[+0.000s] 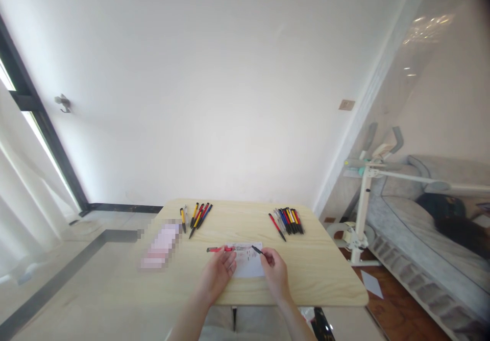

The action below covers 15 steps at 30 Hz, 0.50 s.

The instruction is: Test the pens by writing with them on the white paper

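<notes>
My left hand (221, 271) is closed on a red pen barrel (219, 249) that points left, just above a small white sheet of paper (248, 263) with red scribbles on it. My right hand (274, 272) pinches a thin dark pen part (257, 250) over the sheet's upper right corner. Both hands rest near the front middle of a light wooden table (325, 274).
Several pens (196, 215) lie in a loose group at the table's back left, and another group of pens (287, 220) at the back right. A blurred pinkish item (161, 245) sits at the left. A white stand (362, 213) and a grey sofa (429, 228) are off to the right.
</notes>
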{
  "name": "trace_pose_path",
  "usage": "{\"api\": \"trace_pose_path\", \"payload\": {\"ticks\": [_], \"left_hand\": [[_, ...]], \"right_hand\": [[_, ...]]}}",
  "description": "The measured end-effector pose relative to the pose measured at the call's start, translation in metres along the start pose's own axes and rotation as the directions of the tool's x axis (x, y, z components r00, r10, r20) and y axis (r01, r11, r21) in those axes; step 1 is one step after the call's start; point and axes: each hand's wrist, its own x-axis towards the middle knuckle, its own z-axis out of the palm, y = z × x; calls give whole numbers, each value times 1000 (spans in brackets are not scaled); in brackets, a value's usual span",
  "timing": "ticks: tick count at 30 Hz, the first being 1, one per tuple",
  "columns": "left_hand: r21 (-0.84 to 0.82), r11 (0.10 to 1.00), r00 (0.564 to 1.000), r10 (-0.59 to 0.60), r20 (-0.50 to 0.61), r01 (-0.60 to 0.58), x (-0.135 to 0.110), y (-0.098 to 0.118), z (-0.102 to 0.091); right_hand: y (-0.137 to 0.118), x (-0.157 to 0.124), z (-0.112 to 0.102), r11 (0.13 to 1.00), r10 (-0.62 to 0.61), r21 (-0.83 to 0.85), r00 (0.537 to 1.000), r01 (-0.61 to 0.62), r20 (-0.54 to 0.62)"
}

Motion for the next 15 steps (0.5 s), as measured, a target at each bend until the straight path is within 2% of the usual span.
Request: {"api": "trace_pose_path", "payload": {"ticks": [15], "left_hand": [[13, 1000, 1000, 21, 18, -21, 0, -1, -1]], "right_hand": [[-2, 2, -3, 999, 45, 8, 999, -45, -20]]}}
